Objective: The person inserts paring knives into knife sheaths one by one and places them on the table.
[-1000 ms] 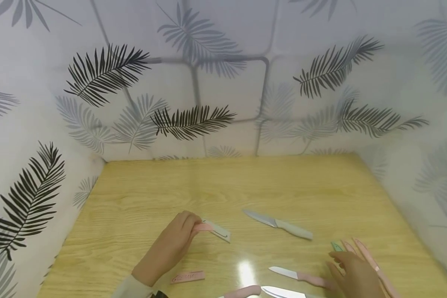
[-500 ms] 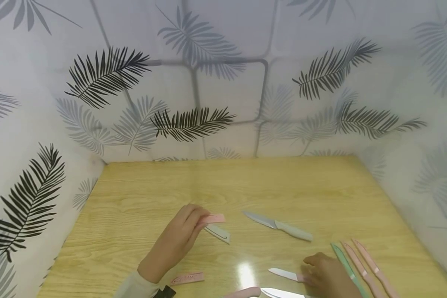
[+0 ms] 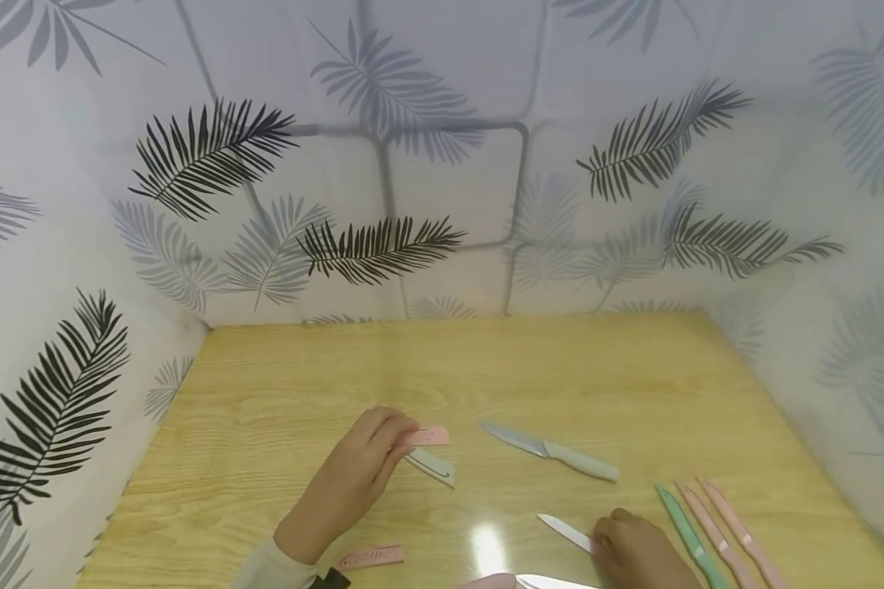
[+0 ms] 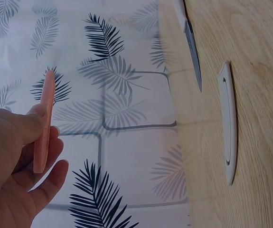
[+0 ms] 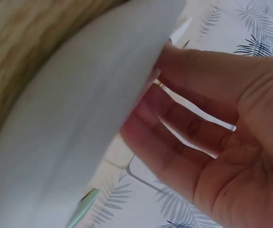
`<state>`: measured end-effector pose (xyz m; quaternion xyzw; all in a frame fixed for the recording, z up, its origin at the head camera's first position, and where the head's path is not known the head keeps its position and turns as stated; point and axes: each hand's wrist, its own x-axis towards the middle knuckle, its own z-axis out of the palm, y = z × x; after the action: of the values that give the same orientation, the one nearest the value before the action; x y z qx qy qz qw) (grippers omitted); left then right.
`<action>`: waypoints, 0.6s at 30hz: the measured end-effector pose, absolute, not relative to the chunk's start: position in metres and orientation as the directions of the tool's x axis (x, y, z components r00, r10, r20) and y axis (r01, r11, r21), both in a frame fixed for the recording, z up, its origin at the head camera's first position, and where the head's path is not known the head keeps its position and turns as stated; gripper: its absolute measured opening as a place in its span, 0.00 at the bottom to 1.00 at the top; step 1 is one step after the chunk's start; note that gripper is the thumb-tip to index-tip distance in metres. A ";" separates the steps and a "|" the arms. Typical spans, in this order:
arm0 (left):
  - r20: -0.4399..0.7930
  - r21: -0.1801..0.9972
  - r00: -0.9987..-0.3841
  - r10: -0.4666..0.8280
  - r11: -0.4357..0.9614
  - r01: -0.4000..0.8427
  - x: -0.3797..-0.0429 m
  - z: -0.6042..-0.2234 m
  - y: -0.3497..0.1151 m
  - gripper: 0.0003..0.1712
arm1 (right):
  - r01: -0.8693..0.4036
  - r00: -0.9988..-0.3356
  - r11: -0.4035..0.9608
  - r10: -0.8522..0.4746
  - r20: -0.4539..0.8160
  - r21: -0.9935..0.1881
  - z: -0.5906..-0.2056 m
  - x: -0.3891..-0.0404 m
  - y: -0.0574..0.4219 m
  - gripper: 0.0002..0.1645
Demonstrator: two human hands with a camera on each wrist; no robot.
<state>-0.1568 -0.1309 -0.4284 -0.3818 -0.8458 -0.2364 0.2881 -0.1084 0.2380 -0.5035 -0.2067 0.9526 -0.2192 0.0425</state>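
My left hand (image 3: 354, 474) pinches a pink knife sheath (image 3: 429, 436) between thumb and fingers; the left wrist view has it held up edge-on. Below it on the table lies a pale grey-white sheath (image 4: 229, 123). My right hand (image 3: 637, 550) grips a small knife (image 3: 563, 532), its white blade pointing left and back; the fingers cover its pink handle. Further back rests a knife with a pale handle (image 3: 582, 463). Near the front edge of the head view show a white blade (image 3: 552, 582) and a pink handle (image 3: 493, 582), both cut off.
Another pink sheath (image 3: 372, 557) lies beside the left sleeve. To the right of my right hand a green knife (image 3: 688, 532) and two pink knives (image 3: 740, 528) lie side by side in sheaths. Leaf-patterned sheeting (image 3: 442, 164) surrounds the wooden table (image 3: 324, 368).
My right hand has moved left from beside the sheathed knives and taken hold of the small pink-handled knife, shifting it slightly. My left hand has lifted the pink sheath a little and moved it right.
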 end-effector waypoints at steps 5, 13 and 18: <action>0.668 0.176 -0.539 0.514 0.595 0.785 -0.156 -0.428 -0.130 0.10 | -0.437 -0.885 0.809 -0.464 0.029 -0.394 -0.503 -0.111 0.239 0.03; 0.673 0.176 -0.527 0.519 0.579 0.796 -0.156 -0.428 -0.128 0.10 | -0.525 -0.831 0.768 -0.556 0.025 -0.367 -0.500 -0.113 0.243 0.04; 0.665 0.178 -0.531 0.525 0.580 0.795 -0.156 -0.429 -0.128 0.10 | -0.536 -0.839 0.784 -0.535 0.096 -0.313 -0.486 -0.117 0.234 0.05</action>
<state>-0.1561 -0.1284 -0.4288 -0.3919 -0.8420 -0.2378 0.2844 -0.1167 0.2344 -0.4857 -0.2834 0.9445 -0.1662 -0.0012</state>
